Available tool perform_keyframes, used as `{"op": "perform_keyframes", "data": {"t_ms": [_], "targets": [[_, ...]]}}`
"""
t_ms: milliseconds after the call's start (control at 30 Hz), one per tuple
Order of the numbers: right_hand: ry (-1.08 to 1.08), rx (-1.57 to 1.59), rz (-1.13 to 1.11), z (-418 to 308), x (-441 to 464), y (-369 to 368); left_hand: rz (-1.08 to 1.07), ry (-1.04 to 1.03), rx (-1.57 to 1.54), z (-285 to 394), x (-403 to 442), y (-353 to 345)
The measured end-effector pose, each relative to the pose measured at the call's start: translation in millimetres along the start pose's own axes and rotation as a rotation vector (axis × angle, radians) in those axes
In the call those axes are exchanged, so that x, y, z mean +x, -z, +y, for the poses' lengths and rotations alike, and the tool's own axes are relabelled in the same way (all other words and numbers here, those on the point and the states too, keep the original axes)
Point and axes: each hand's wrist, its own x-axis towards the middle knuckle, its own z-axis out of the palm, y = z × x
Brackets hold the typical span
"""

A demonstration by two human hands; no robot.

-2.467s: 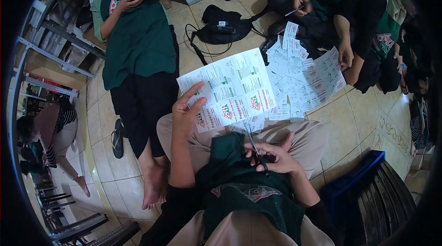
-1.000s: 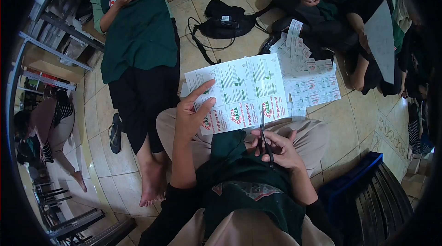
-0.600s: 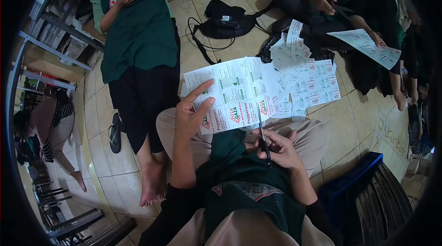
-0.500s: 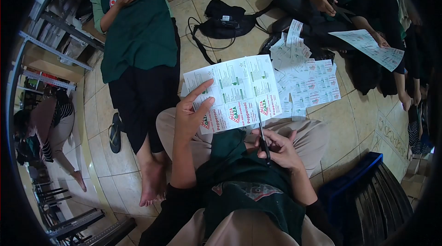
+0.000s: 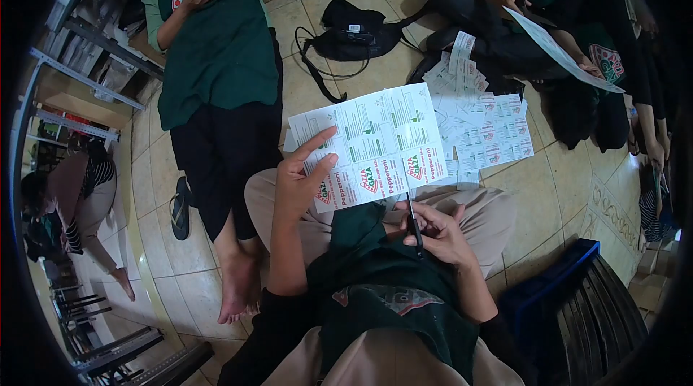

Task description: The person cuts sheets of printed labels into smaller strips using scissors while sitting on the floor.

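Note:
My left hand [image 5: 307, 169] pinches the left side of a printed label sheet [image 5: 375, 144], thumb and forefinger over its front and the other fingers hidden behind. Rows of red "Pizza Gaza Pepperoni" and green print cover the white paper. In my right hand [image 5: 442, 236] is a pair of black-handled scissors [image 5: 413, 221], fingers curled round the handles. The blades point up and meet the sheet's lower edge right of its middle; how far they reach behind or into the paper I cannot tell. Both hands are above my crossed legs and green apron [image 5: 390, 270].
Several printed sheets and strips [image 5: 491, 133] lie piled on the tiles ahead to the right. A black bag [image 5: 357, 28] lies farther forward. At right, a co-worker holds another sheet [image 5: 559, 50]. Another person lies at left, near a sandal [image 5: 180, 209]. A blue-black crate [image 5: 577, 306] stands at lower right.
The sheet in my left hand has tilted slightly, its right side moving up and right. My right hand and the scissors barely move. The co-worker's sheet has swung up, more edge-on.

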Motion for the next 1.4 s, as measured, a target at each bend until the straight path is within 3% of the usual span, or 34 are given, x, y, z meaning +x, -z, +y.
{"op": "perform_keyframes", "data": {"t_ms": [567, 667, 833, 967, 1133, 1400], "targets": [[0.024, 0.089, 0.048, 3, 2, 3, -0.087, 0.019, -0.015, -3, -2, -1], [0.014, -0.013, 0.042, 12, 3, 6, -0.078, 0.020, -0.014, -3, -1, -3], [0.264, 0.068, 0.200, 34, 8, 2, -0.053, 0.026, -0.017, -4, 0, -6], [0.261, 0.121, 0.223, 23, 10, -6, -0.048, 0.037, -0.042, -5, 0, -5], [0.098, 0.118, 0.144, 7, 7, -4, -0.079, 0.047, -0.051, -5, -2, 0], [0.093, 0.068, 0.098, 8, 7, -2, -0.173, 0.053, -0.094, -7, -4, 1]]}}
